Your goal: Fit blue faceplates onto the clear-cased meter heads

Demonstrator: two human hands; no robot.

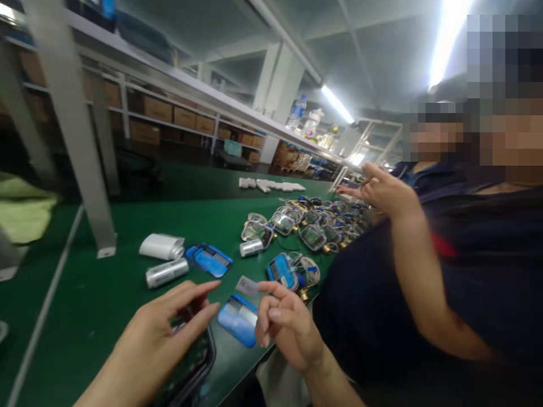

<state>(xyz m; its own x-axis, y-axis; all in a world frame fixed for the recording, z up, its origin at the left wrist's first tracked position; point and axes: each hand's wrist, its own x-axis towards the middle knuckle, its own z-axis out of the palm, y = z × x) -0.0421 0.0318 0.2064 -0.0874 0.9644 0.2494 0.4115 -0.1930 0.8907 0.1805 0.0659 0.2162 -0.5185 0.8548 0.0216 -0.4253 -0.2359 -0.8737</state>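
My left hand (169, 322) is at the lower left, thumb and index finger apart with nothing between them. Its other fingers curl partly out of sight above a dark-rimmed case (199, 367), mostly hidden by the hand. A small greyish label (246, 286) is at the tip of my right index finger, the finger stretched out and the others of my right hand (292, 328) curled. Under and beside this hand lies a blue faceplate (238, 320). Another blue panel (210, 260) lies farther back, and a blue-faced device (282, 271) with a coiled cable stands to the right.
Two silvery rolls (167, 273) (251, 247) and a white wrapped roll (161, 247) lie on the green table (123, 316). Many clear-cased units with cables (314, 234) crowd its right side. A co-worker's raised hand (388, 189) is at right; a metal post (72, 124) stands left.
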